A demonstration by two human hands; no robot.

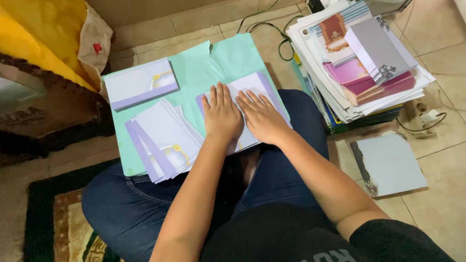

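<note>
My left hand and right hand lie flat, fingers spread, side by side, pressing one white paper card with lilac edges onto the mint-green paper sheet across my lap. Left of them fans one loose pile of white-and-lilac cards; behind it lies one neat stack of cards. On the floor at right stands one tall heap of mixed pink, grey and white cards.

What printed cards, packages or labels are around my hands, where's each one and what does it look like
Card under both hands: white and lilac, on the green sheet.
Fanned card stack: left of the left hand, white, lilac edges.
Tidy card pile: far left, same colours.
Mixed card heap: right of the right hand, pink, grey, white.
</note>
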